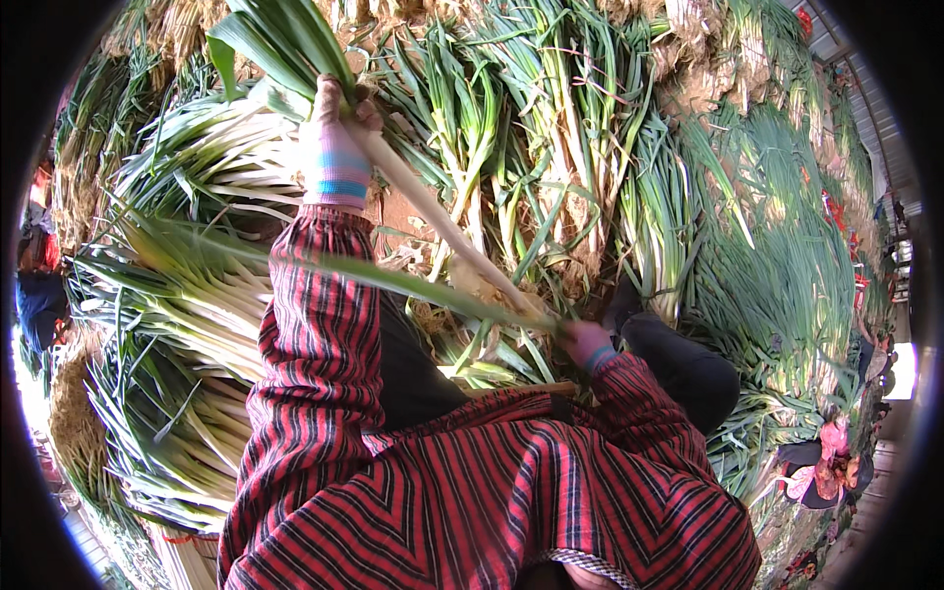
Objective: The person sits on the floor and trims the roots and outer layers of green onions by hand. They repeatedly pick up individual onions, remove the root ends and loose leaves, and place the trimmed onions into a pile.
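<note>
My left hand [341,140], in a soiled glove with a pink and blue striped cuff, is closed around a long green onion [435,210] where its white stalk meets the green leaves. The stalk slants down to the right, and its root end lies close to my right hand [586,343]. That hand, blurred and gloved, holds the end of a long green leaf [413,284] that stretches left across my left sleeve. Whether this leaf is still joined to the onion I cannot tell. Cut leaves and peelings [509,361] lie between my knees.
Piles of green onions with bare white stalks [214,317] lie at the left. Untidy onions with roots and soil [568,147] are spread ahead, and a large heap of them [774,243] is at the right. A person in pink [822,468] is at the lower right.
</note>
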`<state>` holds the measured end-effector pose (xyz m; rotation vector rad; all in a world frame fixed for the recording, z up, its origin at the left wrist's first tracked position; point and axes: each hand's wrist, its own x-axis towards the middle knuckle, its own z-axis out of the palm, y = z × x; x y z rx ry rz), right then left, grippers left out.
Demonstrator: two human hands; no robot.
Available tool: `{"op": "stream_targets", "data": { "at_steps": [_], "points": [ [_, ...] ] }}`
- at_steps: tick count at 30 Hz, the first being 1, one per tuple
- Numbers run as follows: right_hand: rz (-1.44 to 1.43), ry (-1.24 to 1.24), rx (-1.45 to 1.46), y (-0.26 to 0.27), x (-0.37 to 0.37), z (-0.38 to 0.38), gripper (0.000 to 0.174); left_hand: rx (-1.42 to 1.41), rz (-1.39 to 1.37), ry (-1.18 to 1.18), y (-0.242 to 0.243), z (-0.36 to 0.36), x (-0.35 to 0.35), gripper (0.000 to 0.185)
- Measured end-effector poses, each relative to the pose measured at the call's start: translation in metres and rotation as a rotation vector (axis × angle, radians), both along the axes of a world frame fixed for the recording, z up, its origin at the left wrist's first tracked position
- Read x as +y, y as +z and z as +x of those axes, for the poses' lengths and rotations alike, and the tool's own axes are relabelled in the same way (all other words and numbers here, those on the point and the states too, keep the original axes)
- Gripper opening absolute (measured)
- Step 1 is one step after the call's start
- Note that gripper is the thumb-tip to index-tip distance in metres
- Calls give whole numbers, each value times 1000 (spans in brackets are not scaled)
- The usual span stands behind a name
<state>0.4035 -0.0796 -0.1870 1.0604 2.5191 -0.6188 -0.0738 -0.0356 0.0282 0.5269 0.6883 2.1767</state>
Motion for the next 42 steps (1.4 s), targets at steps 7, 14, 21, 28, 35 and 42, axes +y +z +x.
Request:
{"op": "stream_targets", "data": {
  "at_steps": [7, 14, 21, 28, 35, 42],
  "points": [
    [-157, -674, 431, 33, 20, -27, 46, -18, -83, 96, 7, 3, 1, 27],
    [428, -108, 981, 102, 23, -146, 77, -300, -75, -180, 5, 35, 15, 17],
    [727, 208, 902, 154, 42, -183, 16, -248, -111, -52, -10, 30, 13, 13],
    [254, -418, 386, 24, 22, -41, 20, 3, -178, 233, -13, 5, 10, 22],
    [-253, -374, -453, -46, 46, 70, 32, -71, -147, 24, 0, 6, 6, 18],
    [-136, -516, 1053, 175, 70, -151, 25, -166, 3, -382, -16, 51, 15, 15]
  ]
}}
